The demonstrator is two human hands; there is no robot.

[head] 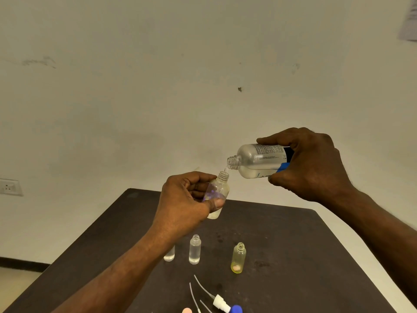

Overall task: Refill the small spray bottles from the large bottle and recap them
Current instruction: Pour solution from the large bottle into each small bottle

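Note:
My right hand (309,164) grips the large clear bottle (259,160), tipped nearly flat with its open neck pointing left and down. A thin stream of clear liquid runs from that neck into a small uncapped spray bottle (220,190), which my left hand (185,204) holds above the table. On the dark table (293,256) stand three more small open bottles: a clear one (195,249), a yellow-tinted one (238,258), and another clear one (169,255) partly hidden behind my left forearm.
Several spray caps with long dip tubes (220,301) lie at the table's near edge, among them white, blue and pink tops. A bare wall rises behind the table, with a socket (10,187) at the left. The table's right edge runs diagonally.

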